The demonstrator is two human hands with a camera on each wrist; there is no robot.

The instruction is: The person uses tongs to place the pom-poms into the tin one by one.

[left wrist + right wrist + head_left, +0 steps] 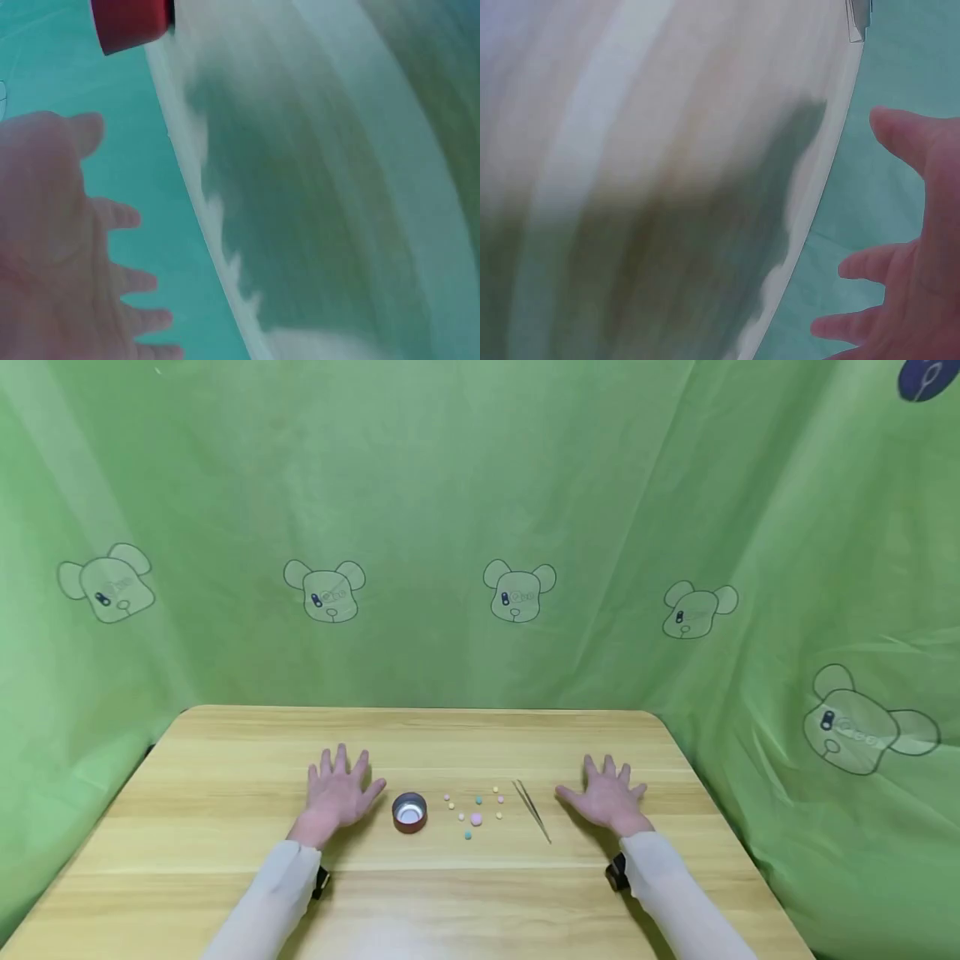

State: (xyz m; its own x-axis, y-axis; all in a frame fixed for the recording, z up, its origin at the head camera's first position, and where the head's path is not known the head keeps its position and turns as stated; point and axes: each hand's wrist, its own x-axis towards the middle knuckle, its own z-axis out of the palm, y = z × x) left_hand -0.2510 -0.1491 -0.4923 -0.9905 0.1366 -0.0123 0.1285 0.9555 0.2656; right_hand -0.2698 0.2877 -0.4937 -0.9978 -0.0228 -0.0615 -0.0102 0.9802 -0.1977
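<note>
My left hand (337, 798) is held palm down with its fingers spread, just left of a small round tin (409, 827). This tin has a red outside and a silver inside, and its top is uncovered; the left wrist view catches its red wall (131, 26). To its right lie several small pastel balls, pink, yellow, white and teal, the largest a pink ball (476, 819). Metal tweezers (533, 812) lie slantwise beyond them. Right of the tweezers, my right hand (606, 798) has its fingers spread too. Both hands hold nothing, and each casts a shadow on the wood.
A light wooden table (465, 893) carries everything, its far corners rounded. Green cloth (420, 485) printed with bear-like heads hangs behind it and along both sides. Dark devices are strapped at both wrists, below the white sleeves (266, 893).
</note>
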